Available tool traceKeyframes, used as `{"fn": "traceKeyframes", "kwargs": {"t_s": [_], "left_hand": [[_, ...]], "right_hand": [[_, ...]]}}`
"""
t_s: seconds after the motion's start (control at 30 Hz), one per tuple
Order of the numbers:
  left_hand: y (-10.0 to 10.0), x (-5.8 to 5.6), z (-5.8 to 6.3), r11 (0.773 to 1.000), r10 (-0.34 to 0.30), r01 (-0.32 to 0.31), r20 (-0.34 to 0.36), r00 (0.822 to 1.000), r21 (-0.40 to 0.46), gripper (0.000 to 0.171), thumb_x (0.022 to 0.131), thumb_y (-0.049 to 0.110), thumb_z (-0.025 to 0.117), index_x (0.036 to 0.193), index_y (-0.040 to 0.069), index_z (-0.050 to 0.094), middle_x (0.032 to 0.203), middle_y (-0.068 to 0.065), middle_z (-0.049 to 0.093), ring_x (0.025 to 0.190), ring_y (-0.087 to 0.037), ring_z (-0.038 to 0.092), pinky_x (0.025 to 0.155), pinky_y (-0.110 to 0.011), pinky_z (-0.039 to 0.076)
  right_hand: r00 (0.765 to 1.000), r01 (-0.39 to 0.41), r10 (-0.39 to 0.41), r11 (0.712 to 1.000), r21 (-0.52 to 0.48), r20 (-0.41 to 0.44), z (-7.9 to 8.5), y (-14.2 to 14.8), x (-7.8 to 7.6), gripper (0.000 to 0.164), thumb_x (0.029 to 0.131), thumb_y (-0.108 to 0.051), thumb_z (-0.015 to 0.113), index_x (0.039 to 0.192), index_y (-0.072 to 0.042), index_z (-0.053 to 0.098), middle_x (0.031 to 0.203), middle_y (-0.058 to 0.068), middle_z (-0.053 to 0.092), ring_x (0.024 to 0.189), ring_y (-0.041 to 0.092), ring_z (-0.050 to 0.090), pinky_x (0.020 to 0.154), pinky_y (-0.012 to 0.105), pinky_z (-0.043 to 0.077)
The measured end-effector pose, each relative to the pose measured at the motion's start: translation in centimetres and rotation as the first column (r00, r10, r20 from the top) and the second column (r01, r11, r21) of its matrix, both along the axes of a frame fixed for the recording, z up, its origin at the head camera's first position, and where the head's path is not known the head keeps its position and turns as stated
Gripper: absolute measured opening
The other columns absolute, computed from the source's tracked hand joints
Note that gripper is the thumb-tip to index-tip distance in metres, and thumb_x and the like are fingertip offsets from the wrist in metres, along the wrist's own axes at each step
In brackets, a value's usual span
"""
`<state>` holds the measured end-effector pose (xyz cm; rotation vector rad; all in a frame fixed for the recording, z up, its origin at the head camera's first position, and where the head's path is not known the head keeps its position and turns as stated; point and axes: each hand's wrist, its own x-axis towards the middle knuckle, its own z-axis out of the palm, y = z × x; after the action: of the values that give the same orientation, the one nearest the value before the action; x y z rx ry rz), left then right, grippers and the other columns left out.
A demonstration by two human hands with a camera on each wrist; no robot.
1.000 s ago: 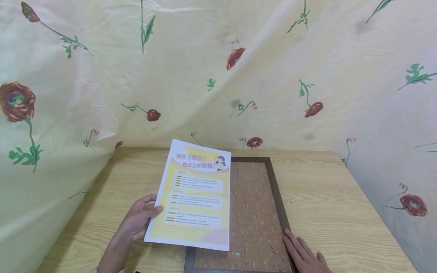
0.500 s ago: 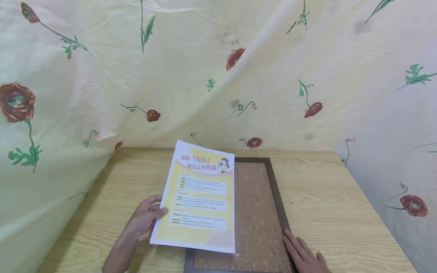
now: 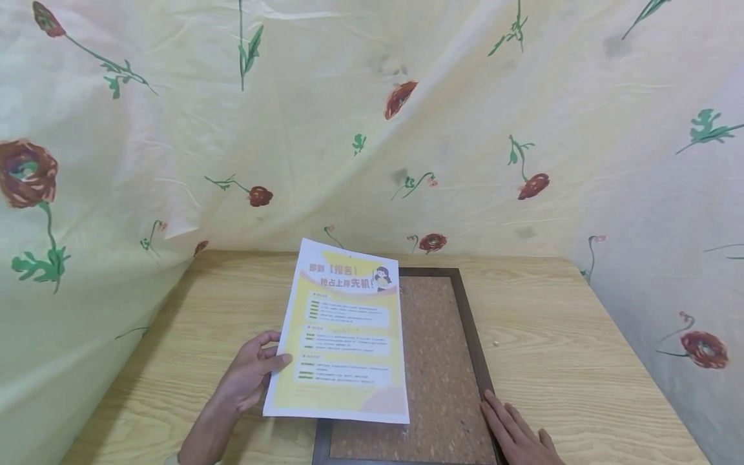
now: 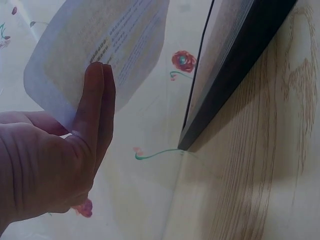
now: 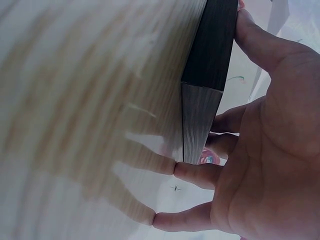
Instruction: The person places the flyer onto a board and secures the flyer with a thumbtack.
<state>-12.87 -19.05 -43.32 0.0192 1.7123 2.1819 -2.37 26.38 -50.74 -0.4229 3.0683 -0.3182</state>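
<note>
A printed sheet of paper [image 3: 343, 332], white-edged with yellow and pink areas and a cartoon figure, is pinched at its left edge by my left hand [image 3: 250, 368], thumb on the printed face. The sheet is tilted and overlaps the left part of a dark-framed corkboard [image 3: 436, 368] in the head view. That board lies on the wooden table. My right hand [image 3: 517, 433] rests along the board's right side near its front corner. From the right wrist view, the thumb [image 5: 255, 37] touches the dark frame, and two fingertips reach down to the tabletop.
A tiny pale object [image 3: 496, 343] lies on the table [image 3: 558, 336] to the right of the board. Behind the table and along both sides hangs a flowered cloth [image 3: 325, 129]. A few small shiny spots show on the cork.
My left hand has carried the sheet a little to the right over the corkboard, and its lower edge has swung rightward. The right hand and the board have stayed put.
</note>
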Motion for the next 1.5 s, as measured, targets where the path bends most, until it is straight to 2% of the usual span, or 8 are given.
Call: {"fn": "traceKeyframes", "kwargs": {"t_s": [0.13, 0.33, 0.47, 0.63, 0.77, 0.93, 1.1, 1.5], "left_hand": [[0.2, 0.0, 0.0, 1.0, -0.021, 0.021, -0.003, 1.0, 0.01, 0.039, 0.093, -0.01, 0.051, 0.127, -0.011, 0.032, 0.118, -0.026, 0.064, 0.101, -0.038, 0.068, 0.083, -0.052, 0.054], [0.8, 0.0, 0.0, 0.999, -0.034, 0.035, -0.005, 0.999, 0.036, 0.04, 0.091, -0.011, 0.053, 0.126, -0.011, 0.033, 0.118, -0.026, 0.064, 0.101, -0.037, 0.068, 0.085, -0.051, 0.053], [1.3, 0.0, -0.2, 0.997, -0.036, 0.035, 0.009, 0.999, 0.068, 0.04, 0.091, -0.012, 0.053, 0.125, -0.01, 0.033, 0.12, -0.027, 0.063, 0.103, -0.039, 0.067, 0.085, -0.052, 0.053], [2.1, -0.1, -0.6, 0.996, -0.035, 0.033, 0.026, 0.999, 0.082, 0.04, 0.091, -0.013, 0.053, 0.125, -0.01, 0.034, 0.119, -0.028, 0.063, 0.102, -0.041, 0.067, 0.083, -0.053, 0.053], [2.7, -0.2, -1.0, 0.995, -0.046, 0.043, 0.028, 0.999, 0.088, 0.039, 0.089, -0.014, 0.053, 0.123, -0.01, 0.035, 0.118, -0.028, 0.064, 0.1, -0.04, 0.067, 0.083, -0.052, 0.053], [3.3, -0.2, -1.2, 0.992, -0.069, 0.065, 0.029, 0.997, 0.112, 0.04, 0.089, -0.015, 0.053, 0.123, -0.01, 0.035, 0.118, -0.029, 0.063, 0.1, -0.04, 0.067, 0.083, -0.05, 0.054], [4.1, -0.1, -1.3, 0.989, -0.082, 0.075, 0.049, 0.995, 0.129, 0.04, 0.088, -0.016, 0.053, 0.123, -0.01, 0.036, 0.118, -0.029, 0.064, 0.1, -0.038, 0.068, 0.082, -0.045, 0.055], [6.2, 0.0, -2.0, 0.991, -0.058, 0.052, 0.051, 0.997, 0.12, 0.04, 0.087, -0.018, 0.053, 0.123, -0.012, 0.036, 0.118, -0.031, 0.063, 0.099, -0.038, 0.068, 0.083, -0.046, 0.055]], "right_hand": [[1.0, -0.001, 0.001, 1.0, -0.004, -0.004, 0.0, 0.0, 0.0, 0.105, 0.069, -0.08, 0.063, 0.142, -0.006, 0.048, 0.154, -0.008, 0.027, 0.128, 0.041, 0.047, 0.077, 0.079, 0.038], [1.0, -0.005, 0.005, 1.0, 0.001, 0.007, 0.2, 0.0, 0.0, 0.105, 0.069, -0.08, 0.063, 0.142, -0.006, 0.047, 0.152, 0.0, 0.031, 0.128, 0.042, 0.047, 0.077, 0.08, 0.038], [1.0, -0.013, 0.013, 1.0, -0.008, -0.003, 0.2, 0.0, 0.0, 0.104, 0.069, -0.079, 0.064, 0.142, -0.006, 0.047, 0.155, -0.006, 0.026, 0.128, 0.042, 0.047, 0.075, 0.08, 0.038], [1.0, -0.018, 0.018, 1.0, -0.02, -0.018, 0.2, 0.1, 0.0, 0.102, 0.07, -0.077, 0.065, 0.142, -0.006, 0.047, 0.158, -0.022, 0.011, 0.128, 0.042, 0.047, 0.075, 0.08, 0.038], [0.999, -0.024, 0.023, 1.0, -0.018, -0.047, 0.1, 0.1, 0.0, 0.102, 0.07, -0.078, 0.065, 0.142, -0.007, 0.045, 0.152, -0.037, -0.013, 0.127, 0.042, 0.048, 0.075, 0.079, 0.039], [0.994, -0.034, 0.033, 0.999, -0.011, -0.102, -0.1, 0.1, 0.1, 0.102, 0.069, -0.078, 0.066, 0.141, -0.01, 0.044, 0.146, -0.041, -0.027, 0.124, 0.04, 0.051, 0.073, 0.078, 0.04], [0.99, -0.027, 0.025, 1.0, -0.01, -0.139, -0.3, 0.1, 0.2, 0.102, 0.067, -0.078, 0.067, 0.141, -0.012, 0.044, 0.148, -0.041, -0.025, 0.124, 0.038, 0.051, 0.073, 0.077, 0.04], [0.993, -0.017, 0.015, 1.0, -0.018, -0.114, -0.2, 0.1, 0.1, 0.102, 0.067, -0.079, 0.066, 0.139, -0.01, 0.046, 0.146, -0.042, -0.023, 0.124, 0.039, 0.051, 0.073, 0.078, 0.039]]}}
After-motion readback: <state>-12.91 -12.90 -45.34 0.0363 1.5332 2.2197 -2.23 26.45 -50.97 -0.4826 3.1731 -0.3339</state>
